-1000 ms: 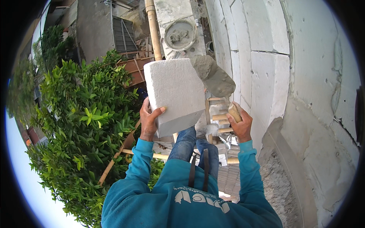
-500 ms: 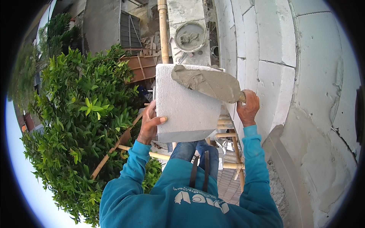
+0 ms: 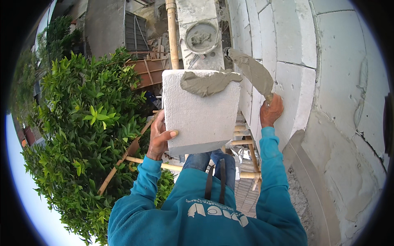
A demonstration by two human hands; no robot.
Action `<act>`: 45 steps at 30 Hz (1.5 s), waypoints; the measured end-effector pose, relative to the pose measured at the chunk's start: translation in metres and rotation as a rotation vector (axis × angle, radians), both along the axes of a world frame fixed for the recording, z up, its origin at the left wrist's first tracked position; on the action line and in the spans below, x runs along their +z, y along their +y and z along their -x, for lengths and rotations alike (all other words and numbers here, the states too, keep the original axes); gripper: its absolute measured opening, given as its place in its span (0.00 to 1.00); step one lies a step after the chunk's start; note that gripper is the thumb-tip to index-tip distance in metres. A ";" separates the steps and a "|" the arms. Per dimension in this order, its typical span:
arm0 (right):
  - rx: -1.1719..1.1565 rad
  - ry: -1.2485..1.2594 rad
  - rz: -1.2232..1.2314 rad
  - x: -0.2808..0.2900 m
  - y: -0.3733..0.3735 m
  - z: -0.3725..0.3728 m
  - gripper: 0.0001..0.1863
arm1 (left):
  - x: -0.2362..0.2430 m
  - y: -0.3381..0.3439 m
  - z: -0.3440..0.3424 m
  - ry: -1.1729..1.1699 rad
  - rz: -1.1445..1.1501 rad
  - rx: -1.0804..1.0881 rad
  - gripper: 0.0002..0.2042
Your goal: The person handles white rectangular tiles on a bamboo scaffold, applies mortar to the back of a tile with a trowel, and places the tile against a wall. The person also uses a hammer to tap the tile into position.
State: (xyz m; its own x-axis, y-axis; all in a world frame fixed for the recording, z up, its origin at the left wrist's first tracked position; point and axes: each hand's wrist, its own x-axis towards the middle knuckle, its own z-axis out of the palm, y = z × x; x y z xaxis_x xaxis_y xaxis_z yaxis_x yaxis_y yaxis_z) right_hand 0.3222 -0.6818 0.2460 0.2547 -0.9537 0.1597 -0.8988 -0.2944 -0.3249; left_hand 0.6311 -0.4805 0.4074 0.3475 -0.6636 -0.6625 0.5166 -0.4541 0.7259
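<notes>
My left hand (image 3: 162, 137) grips the left side of a white lightweight block (image 3: 201, 115), thumb on its face. A thick grey smear of mortar (image 3: 205, 84) lies across the top part of that face. My right hand (image 3: 271, 110) is closed on the handle of a trowel (image 3: 251, 69), whose mortar-coated blade points up and left, just beyond the block's top right corner and apart from it. The block is held in front of my legs.
A wall of white blocks (image 3: 295, 94) runs along my right. A round bucket of mortar (image 3: 202, 41) sits on a plank (image 3: 199, 14) ahead, beside a bamboo pole (image 3: 173, 33). Bamboo scaffolding (image 3: 246, 142) shows below, and a leafy tree (image 3: 82, 135) fills the left.
The trowel has swung across the block's face and then up and right off it, leaving mortar on the block. The block has shifted slightly right since a second ago.
</notes>
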 end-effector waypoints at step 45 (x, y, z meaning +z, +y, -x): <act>0.213 -0.475 -1.539 0.179 0.042 0.033 0.31 | -0.006 -0.017 0.019 -0.925 0.038 -0.349 0.38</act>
State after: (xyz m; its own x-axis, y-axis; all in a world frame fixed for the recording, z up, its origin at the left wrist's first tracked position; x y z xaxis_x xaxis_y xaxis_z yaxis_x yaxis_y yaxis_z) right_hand 0.2896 -0.6394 0.4252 0.6044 -0.2336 -0.7616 -0.6246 0.4545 -0.6351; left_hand 0.6122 -0.4973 0.4015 0.4982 -0.8425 -0.2048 -0.4194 -0.4410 0.7935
